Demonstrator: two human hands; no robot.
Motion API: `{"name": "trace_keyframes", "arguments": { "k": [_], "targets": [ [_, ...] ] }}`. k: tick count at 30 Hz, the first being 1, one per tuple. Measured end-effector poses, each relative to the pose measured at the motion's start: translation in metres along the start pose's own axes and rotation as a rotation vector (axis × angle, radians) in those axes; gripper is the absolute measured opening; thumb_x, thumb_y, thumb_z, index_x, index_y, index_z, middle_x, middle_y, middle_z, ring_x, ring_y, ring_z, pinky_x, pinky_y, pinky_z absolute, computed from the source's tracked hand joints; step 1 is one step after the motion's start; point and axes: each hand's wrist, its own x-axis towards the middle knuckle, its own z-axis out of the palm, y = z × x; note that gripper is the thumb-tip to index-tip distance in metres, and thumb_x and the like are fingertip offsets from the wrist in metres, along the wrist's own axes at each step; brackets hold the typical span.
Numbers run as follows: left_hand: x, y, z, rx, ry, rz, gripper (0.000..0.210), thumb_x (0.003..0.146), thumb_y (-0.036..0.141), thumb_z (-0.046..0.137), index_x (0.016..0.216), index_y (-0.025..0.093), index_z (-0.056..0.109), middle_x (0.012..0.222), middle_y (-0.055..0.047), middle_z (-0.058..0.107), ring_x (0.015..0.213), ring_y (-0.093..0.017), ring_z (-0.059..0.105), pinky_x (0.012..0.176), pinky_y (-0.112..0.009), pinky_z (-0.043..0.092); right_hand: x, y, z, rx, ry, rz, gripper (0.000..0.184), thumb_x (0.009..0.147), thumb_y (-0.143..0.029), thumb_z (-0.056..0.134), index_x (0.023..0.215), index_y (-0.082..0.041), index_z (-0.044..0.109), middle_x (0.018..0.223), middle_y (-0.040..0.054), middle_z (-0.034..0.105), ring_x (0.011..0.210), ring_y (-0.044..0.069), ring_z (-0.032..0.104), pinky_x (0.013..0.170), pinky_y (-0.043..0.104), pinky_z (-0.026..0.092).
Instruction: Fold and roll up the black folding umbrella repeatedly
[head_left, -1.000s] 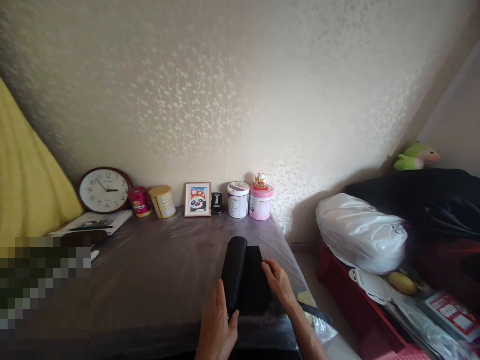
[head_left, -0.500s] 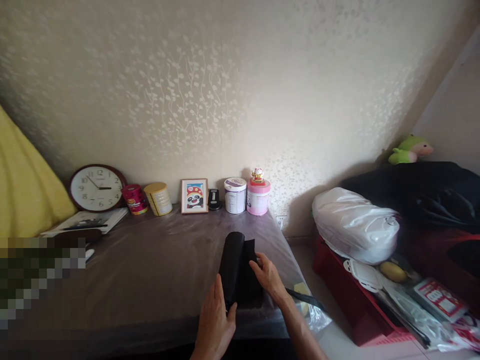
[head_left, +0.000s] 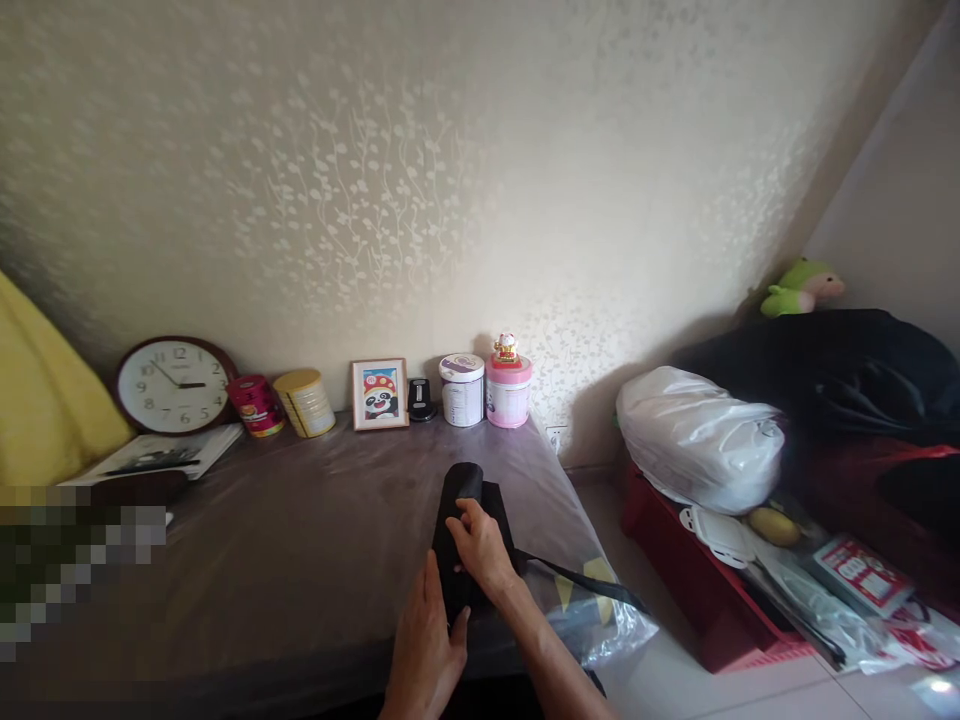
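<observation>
A black roll of folded, fabric-like material [head_left: 454,486] lies lengthwise near the front right of the covered table, with a flatter black flap along its right side. My left hand [head_left: 429,625] grips the near end of the roll, fingers along its left side and thumb on the right. Over the top of the roll lies my right hand [head_left: 480,545], its fingers bent and pressed on the material. A black strap [head_left: 581,577] trails from the roll to the right, over the table's edge. Part of the flap is hidden beneath my right hand and wrist.
A wall clock [head_left: 176,386], cans, a framed panda picture [head_left: 379,395] and two round tubs [head_left: 509,392] stand along the wall. Clear plastic sheeting [head_left: 626,625] hangs at the table's right corner. Beyond it is a red crate [head_left: 675,570] under a white bag [head_left: 697,440].
My right hand has moved left from the flap onto the top of the roll. The flap shows less now. My left hand stays at the near end; the view has shifted slightly.
</observation>
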Motion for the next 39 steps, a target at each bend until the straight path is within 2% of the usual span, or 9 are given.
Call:
{"name": "trace_keyframes", "arguments": {
  "k": [7, 12, 19, 22, 26, 32, 39],
  "targets": [
    [0.0, 0.0, -0.001, -0.029, -0.002, -0.008, 0.063, 0.081, 0.028, 0.034, 0.134, -0.001, 0.017, 0.14, -0.023, 0.032, 0.13, -0.028, 0.034, 0.102, -0.039, 0.036, -0.001, -0.01, 0.008, -0.229, -0.039, -0.013, 0.03, 0.083, -0.023, 0.046, 0.11, -0.014, 0.055, 0.075, 0.0015, 0.066, 0.045, 0.01, 0.057, 0.051, 0.021, 0.044],
    [0.0, -0.004, 0.001, -0.078, 0.011, -0.004, 0.065, 0.081, 0.032, 0.036, 0.136, 0.005, 0.014, 0.141, -0.02, 0.033, 0.132, -0.025, 0.031, 0.103, -0.039, 0.035, -0.003, -0.013, 0.01, -0.343, -0.02, -0.016, 0.029, 0.082, -0.024, 0.048, 0.109, -0.015, 0.056, 0.078, 0.0034, 0.068, 0.058, 0.013, 0.062, 0.059, 0.023, 0.043],
    [0.0, -0.002, -0.004, -0.148, -0.007, -0.013, 0.068, 0.08, 0.032, 0.038, 0.137, 0.004, 0.012, 0.144, -0.02, 0.027, 0.132, -0.027, 0.031, 0.105, -0.041, 0.033, -0.006, -0.012, 0.014, -0.412, 0.012, -0.056, 0.033, 0.08, -0.024, 0.049, 0.111, -0.016, 0.056, 0.078, 0.0049, 0.069, 0.077, 0.02, 0.065, 0.065, 0.025, 0.041],
    [-0.001, 0.0, -0.008, -0.196, 0.001, -0.026, 0.073, 0.081, 0.032, 0.039, 0.139, 0.006, 0.003, 0.144, -0.021, 0.025, 0.132, -0.027, 0.03, 0.105, -0.041, 0.034, -0.009, -0.012, 0.014, -0.414, 0.0, -0.073, 0.034, 0.08, -0.024, 0.049, 0.112, -0.017, 0.056, 0.079, 0.0049, 0.07, 0.079, 0.02, 0.065, 0.067, 0.026, 0.041],
    [-0.004, 0.001, -0.01, -0.25, 0.039, 0.017, 0.077, 0.082, 0.029, 0.041, 0.14, 0.016, -0.008, 0.148, -0.015, 0.018, 0.135, -0.025, 0.025, 0.104, -0.041, 0.034, -0.013, -0.016, 0.013, -0.397, -0.022, -0.089, 0.032, 0.08, -0.024, 0.049, 0.111, -0.018, 0.056, 0.081, 0.0042, 0.07, 0.08, 0.02, 0.065, 0.067, 0.026, 0.042],
    [-0.003, -0.005, -0.005, -0.247, 0.04, 0.013, 0.073, 0.082, 0.028, 0.041, 0.14, 0.017, 0.0, 0.147, -0.014, 0.022, 0.133, -0.024, 0.029, 0.104, -0.041, 0.035, -0.017, -0.011, 0.014, -0.417, -0.04, -0.199, 0.031, 0.086, -0.02, 0.039, 0.112, -0.017, 0.054, 0.084, 0.005, 0.07, 0.08, 0.019, 0.065, 0.068, 0.025, 0.043],
    [-0.001, -0.006, -0.006, -0.248, -0.022, -0.029, 0.066, 0.081, 0.031, 0.041, 0.138, 0.011, 0.013, 0.144, -0.017, 0.029, 0.131, -0.025, 0.032, 0.104, -0.042, 0.034, -0.018, -0.004, 0.012, -0.349, -0.11, -0.32, 0.034, 0.084, -0.016, 0.039, 0.116, -0.017, 0.05, 0.088, 0.003, 0.069, 0.081, 0.016, 0.064, 0.072, 0.024, 0.045]
  ]
}}
